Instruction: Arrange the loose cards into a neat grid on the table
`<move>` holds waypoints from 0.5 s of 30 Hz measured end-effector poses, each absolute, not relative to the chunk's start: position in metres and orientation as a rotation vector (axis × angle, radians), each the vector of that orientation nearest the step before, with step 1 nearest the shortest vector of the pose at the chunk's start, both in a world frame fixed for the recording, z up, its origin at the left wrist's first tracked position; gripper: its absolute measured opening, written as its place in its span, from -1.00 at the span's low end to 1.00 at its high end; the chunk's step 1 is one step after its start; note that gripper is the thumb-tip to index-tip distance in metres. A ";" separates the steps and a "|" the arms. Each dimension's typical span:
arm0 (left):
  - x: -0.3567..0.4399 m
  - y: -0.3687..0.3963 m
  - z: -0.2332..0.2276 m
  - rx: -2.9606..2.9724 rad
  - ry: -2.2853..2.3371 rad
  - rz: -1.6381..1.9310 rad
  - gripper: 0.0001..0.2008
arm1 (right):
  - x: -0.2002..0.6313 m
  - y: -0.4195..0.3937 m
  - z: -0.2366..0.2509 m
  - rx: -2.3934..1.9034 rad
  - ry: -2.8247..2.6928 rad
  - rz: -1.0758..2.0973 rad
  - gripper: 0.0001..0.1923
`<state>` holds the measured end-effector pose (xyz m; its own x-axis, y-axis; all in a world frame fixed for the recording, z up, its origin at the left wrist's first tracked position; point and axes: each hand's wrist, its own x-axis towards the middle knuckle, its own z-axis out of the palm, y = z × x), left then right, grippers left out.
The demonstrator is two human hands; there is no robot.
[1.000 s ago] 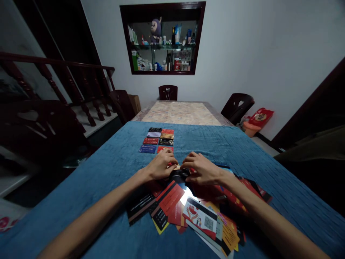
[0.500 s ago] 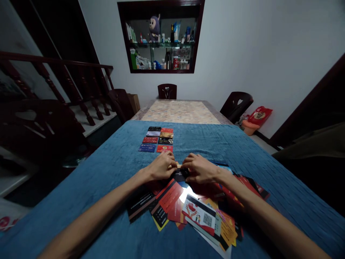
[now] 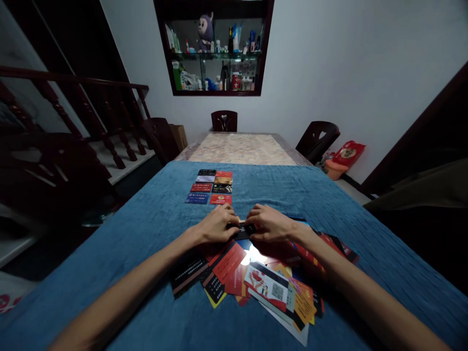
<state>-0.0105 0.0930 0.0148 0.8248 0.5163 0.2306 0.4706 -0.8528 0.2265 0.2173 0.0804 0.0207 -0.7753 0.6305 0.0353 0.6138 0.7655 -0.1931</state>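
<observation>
Since the earlier frame both hands have slid a little farther up the blue cloth (image 3: 109, 243), toward the laid-out rows, and the black card between them has come along.

At far left stand the stair railing (image 3: 91, 112) and dark chairs. On the cloth, the neat grid of cards (image 3: 211, 186) lies in two columns, edges aligned, apparently for sorting.

Just below it the left hand (image 3: 215, 226) lies palm down, fingers curled together onto the left end of the black card (image 3: 244, 230). The right hand (image 3: 268, 225) mirrors it, fingers bent and pinching the card's right end, so the card is held flat from both sides, probably to keep it square.

Nearer the body, the loose heap of cards (image 3: 256, 282) fans out overlapping, unsorted. At far right, another chair (image 3: 317, 141) and a red bag (image 3: 347, 153) stand by the wall.
</observation>
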 end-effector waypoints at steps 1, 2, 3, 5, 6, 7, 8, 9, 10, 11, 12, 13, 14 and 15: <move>-0.010 0.093 0.015 2.844 0.776 0.425 -0.86 | 0.218 0.081 0.021 -1.001 -2.857 0.261 -0.64; -0.010 0.092 0.016 2.842 0.779 0.420 -0.87 | 0.218 0.081 0.021 -0.996 -2.855 0.261 -0.63; -0.010 0.092 0.016 2.840 0.783 0.413 -0.87 | 0.219 0.082 0.021 -0.998 -2.851 0.261 -0.63; -0.010 0.091 0.017 2.833 0.793 0.405 -0.87 | 0.220 0.081 0.022 -1.011 -2.844 0.258 -0.65; -0.011 0.091 0.018 2.829 0.796 0.403 -0.86 | 0.220 0.081 0.022 -1.018 -2.841 0.256 -0.65; -0.011 0.091 0.018 2.824 0.798 0.405 -0.86 | 0.220 0.081 0.022 -1.024 -2.838 0.256 -0.67; -0.011 0.092 0.018 2.820 0.797 0.408 -0.86 | 0.220 0.080 0.023 -1.025 -2.835 0.258 -0.67; -0.011 0.092 0.018 2.817 0.791 0.410 -0.85 | 0.220 0.080 0.024 -1.024 -2.832 0.264 -0.68; -0.012 0.092 0.018 2.815 0.785 0.413 -0.85 | 0.220 0.079 0.026 -1.021 -2.830 0.275 -0.69; -0.012 0.093 0.018 2.814 0.775 0.414 -0.85 | 0.220 0.078 0.027 -1.017 -2.828 0.288 -0.69; -0.012 0.093 0.019 2.814 0.768 0.415 -0.85 | 0.220 0.078 0.028 -1.014 -2.826 0.303 -0.70; -0.013 0.094 0.019 2.815 0.762 0.416 -0.85 | 0.220 0.077 0.030 -1.015 -2.822 0.315 -0.71; -0.013 0.094 0.019 2.815 0.758 0.417 -0.86 | 0.220 0.077 0.031 -1.017 -2.819 0.325 -0.71; -0.014 0.095 0.018 2.813 0.757 0.423 -0.86 | 0.220 0.076 0.032 -1.023 -2.813 0.332 -0.72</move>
